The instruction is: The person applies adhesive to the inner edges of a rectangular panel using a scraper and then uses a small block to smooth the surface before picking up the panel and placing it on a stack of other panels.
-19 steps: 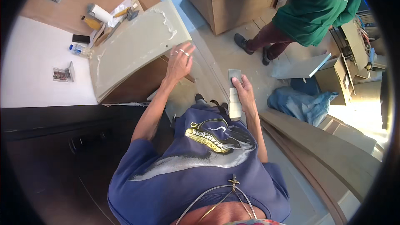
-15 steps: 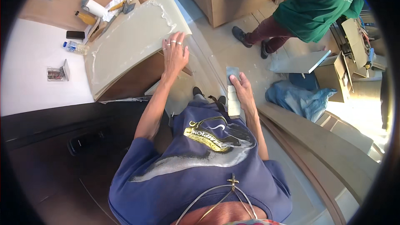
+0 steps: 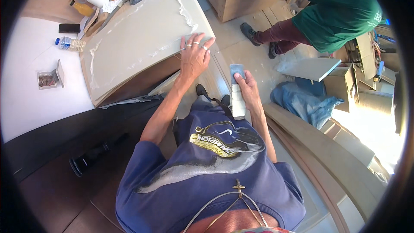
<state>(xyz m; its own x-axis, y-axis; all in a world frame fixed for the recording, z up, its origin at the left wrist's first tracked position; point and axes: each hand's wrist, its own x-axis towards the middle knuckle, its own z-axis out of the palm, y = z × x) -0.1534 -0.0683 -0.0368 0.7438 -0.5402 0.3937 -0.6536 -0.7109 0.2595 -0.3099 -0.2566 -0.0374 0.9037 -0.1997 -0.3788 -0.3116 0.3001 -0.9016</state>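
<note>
Tabletop [image 3: 138,39] edge and corner beneath left hand [image 3: 195,55], its fingers spread apart, floor [image 3: 226,36] stretching to co-worker's shoes [image 3: 249,34], right hand [image 3: 249,90] before the body, grip clamped on flat pale tool [image 3: 237,99], well apart from tabletop.

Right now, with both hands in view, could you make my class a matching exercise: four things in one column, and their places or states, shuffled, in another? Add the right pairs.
Column one
1. Left hand
2. Right hand
3. Clear bottle
4. Plastic sheeting

Column two
A. Holding a flat tool
B. Blue and crumpled
C. Spread out at the edge of the pale panel
D. Beside a black phone

Right pairs: 1-C, 2-A, 3-D, 4-B
</note>
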